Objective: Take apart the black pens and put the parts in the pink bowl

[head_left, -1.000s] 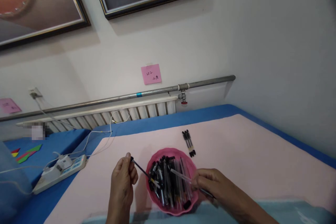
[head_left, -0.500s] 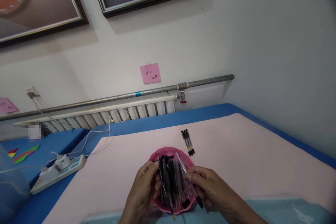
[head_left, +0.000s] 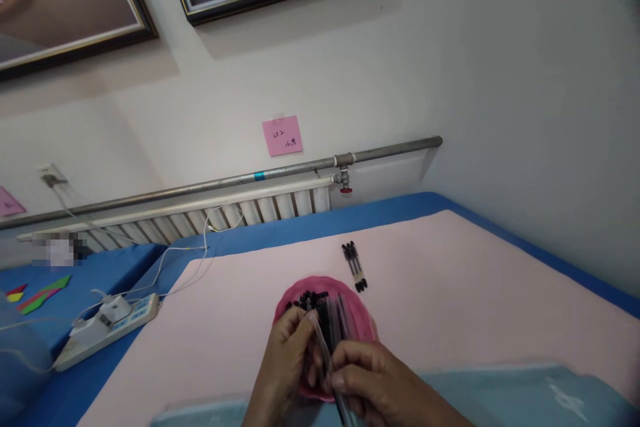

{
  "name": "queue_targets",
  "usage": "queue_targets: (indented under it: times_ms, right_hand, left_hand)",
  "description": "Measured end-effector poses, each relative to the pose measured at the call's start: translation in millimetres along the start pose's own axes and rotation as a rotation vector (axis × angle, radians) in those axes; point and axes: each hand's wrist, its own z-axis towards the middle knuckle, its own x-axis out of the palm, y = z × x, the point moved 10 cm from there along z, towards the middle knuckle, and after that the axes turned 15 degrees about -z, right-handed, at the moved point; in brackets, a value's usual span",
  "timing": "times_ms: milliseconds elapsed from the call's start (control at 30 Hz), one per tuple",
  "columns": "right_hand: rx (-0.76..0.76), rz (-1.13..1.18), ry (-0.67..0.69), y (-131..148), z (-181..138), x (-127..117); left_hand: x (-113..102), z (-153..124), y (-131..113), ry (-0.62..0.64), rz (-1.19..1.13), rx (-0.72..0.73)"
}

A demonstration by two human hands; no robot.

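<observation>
Both my hands are over a pink scalloped bowl (head_left: 367, 320). A clear pen barrel (head_left: 323, 341) slants between them. My left hand (head_left: 290, 360) pinches its upper end with thumb and fingertips. Lower down, my right hand (head_left: 373, 380) is closed around the same barrel, its lower part blurred. Inside the bowl lie black pen caps (head_left: 311, 299) and clear pen tubes (head_left: 340, 317), partly hidden by my fingers. Just beyond the bowl, several black-capped pens (head_left: 355, 267) lie side by side on the pale pink table cover (head_left: 425, 293).
A power strip (head_left: 107, 332) with plugs and white cables sits at the left. Light blue cloth (head_left: 500, 393) runs along the near edge. A radiator (head_left: 260, 210) and a pipe (head_left: 300, 167) line the wall behind the table.
My right hand has moved left with the clear barrel, meeting my left hand over the bowl. The dark refill with a brass-coloured tip at my left hand is no longer distinguishable.
</observation>
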Motion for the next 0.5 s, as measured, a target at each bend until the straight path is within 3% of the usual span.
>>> queue_targets:
  times_ms: [200, 333, 500]
  right_hand:
    - [-0.043, -0.024, -0.125, 4, 1, -22]
    - [-0.042, -0.031, -0.233, 0, 17, -39]
    - [-0.039, -0.045, -0.244, -9, 42, -44]
  left_hand:
    - [-33, 1, -38, -0.182, 0.102, 0.152]
    - [-51, 1, -48, -0.285, 0.456, 0.159]
    - [-47, 3, -54, -0.310, 0.844, 0.268]
